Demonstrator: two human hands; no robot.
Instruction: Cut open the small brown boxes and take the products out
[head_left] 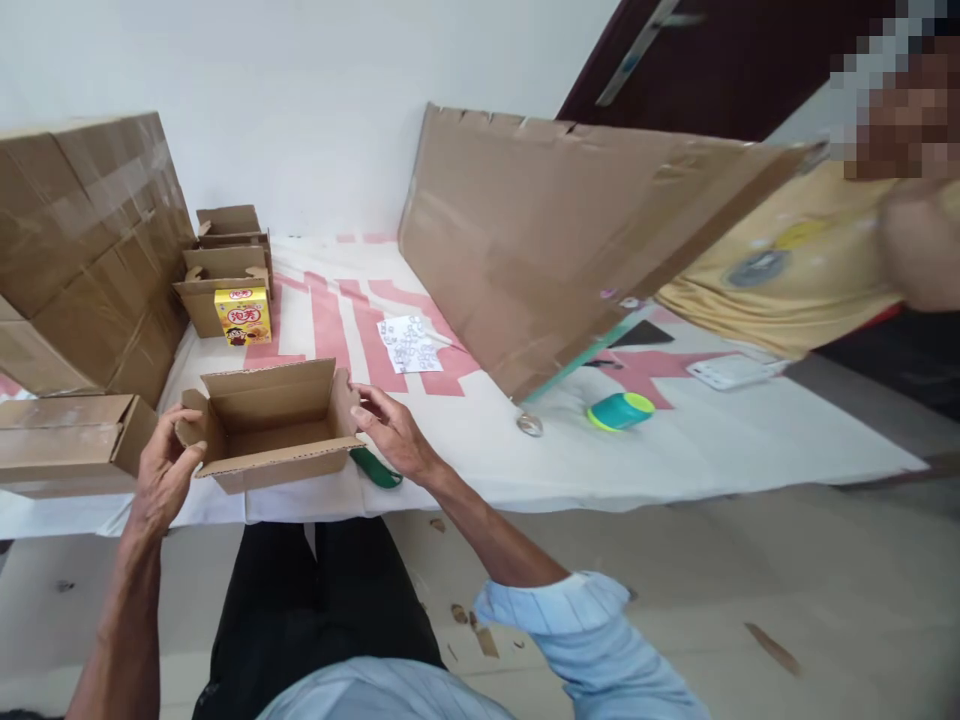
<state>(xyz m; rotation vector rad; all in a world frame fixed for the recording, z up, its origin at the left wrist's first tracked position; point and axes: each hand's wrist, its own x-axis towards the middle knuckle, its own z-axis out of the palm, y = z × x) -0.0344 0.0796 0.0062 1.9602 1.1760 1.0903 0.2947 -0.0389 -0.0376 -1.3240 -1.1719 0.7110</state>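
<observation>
A small open cardboard box (270,445) sits at the near edge of the white-and-red covered table (675,450). My left hand (161,465) grips its left flap, fingers curled round the cardboard. My right hand (390,430) holds the box's right side, thumb and fingers pressed on the flap. A green-handled tool (375,468) lies on the table just under my right wrist.
A yellow carton (244,315) stands before several small open boxes (225,265). Large boxes (82,240) stack at left, a flat box (64,440) beside them. Another person in a yellow shirt (795,260) holds a big cardboard sheet (555,230). A printed paper (409,345), a teal tape roll (619,410).
</observation>
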